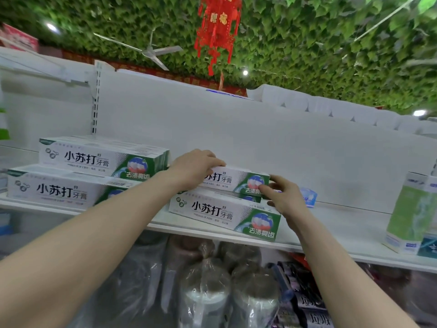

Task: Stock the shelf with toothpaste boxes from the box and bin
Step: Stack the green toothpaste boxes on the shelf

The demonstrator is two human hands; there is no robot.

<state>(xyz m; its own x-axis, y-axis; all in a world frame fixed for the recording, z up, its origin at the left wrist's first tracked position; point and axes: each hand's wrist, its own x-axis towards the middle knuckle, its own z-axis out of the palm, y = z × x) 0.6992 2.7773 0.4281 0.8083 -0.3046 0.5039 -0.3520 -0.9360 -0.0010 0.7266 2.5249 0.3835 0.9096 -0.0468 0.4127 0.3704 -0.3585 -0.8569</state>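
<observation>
A white and green toothpaste box lies on top of another box of the same kind on the white shelf. My left hand grips the upper box's left end from above. My right hand holds its right end, thumb against the green face. To the left stands a two-layer stack of the same toothpaste boxes. The source box and bin are out of view.
Green and white cartons stand at the shelf's right end. A small blue pack lies behind my right hand. Wrapped metal pots and dark bag rolls fill the shelf below. A red lantern hangs overhead.
</observation>
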